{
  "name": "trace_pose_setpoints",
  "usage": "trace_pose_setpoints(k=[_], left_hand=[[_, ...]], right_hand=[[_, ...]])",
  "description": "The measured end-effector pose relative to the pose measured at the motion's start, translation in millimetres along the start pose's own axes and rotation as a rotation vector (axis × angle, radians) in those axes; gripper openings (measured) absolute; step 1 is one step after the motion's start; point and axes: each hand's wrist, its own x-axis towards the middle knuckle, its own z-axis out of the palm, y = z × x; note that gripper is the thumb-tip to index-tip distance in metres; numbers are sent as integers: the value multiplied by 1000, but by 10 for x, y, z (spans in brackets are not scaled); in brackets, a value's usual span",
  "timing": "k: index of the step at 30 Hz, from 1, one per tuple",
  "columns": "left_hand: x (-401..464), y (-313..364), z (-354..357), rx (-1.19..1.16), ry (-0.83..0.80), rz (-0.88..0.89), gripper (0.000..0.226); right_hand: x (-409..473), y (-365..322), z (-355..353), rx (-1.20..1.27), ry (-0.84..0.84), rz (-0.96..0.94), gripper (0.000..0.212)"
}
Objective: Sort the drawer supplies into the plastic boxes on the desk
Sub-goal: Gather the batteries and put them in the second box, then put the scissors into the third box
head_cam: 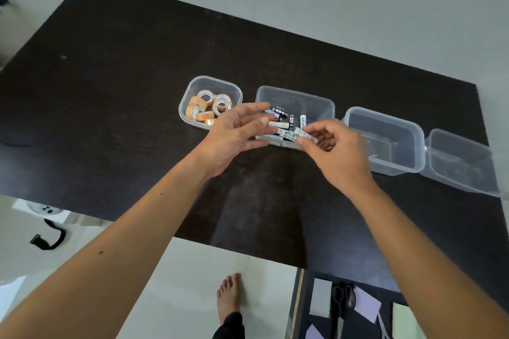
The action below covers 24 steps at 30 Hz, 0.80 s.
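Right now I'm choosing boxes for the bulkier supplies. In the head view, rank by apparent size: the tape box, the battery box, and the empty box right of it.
1. Empty box and battery box: look alike; the hands hide the battery box's near side, so no ranking.
2. Tape box: clearly smallest.

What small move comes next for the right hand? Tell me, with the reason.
Probably lower the right hand and let its batteries drop into the battery box. The fingers pinch them just above that box, which already holds loose batteries, while the tape box holds only tape rolls and the two boxes to the right look empty. The left hand hovers open alongside.
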Motion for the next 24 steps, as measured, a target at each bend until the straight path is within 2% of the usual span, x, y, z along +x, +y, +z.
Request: trace_pose_setpoints(k=[5,11,18,20,24], left_hand=[[-28,-55,20,5,17,19,39],[-186,-141,151,-27,30,36,36],[-737,-377,684,5,-31,30,39],[-986,-558,920,27,-61,4,43],[-1451,-1106,1374,62,-103,-47,34]], right_hand=[[264,68,-36,-137,7,-41,18],[3,109,-179,-42,34,-33,18],[-1010,297,-667,62,-10,57,16],[-1417,478,-822,73,-39,71,17],[-2219,934,-1063,93,-75,122,17]])
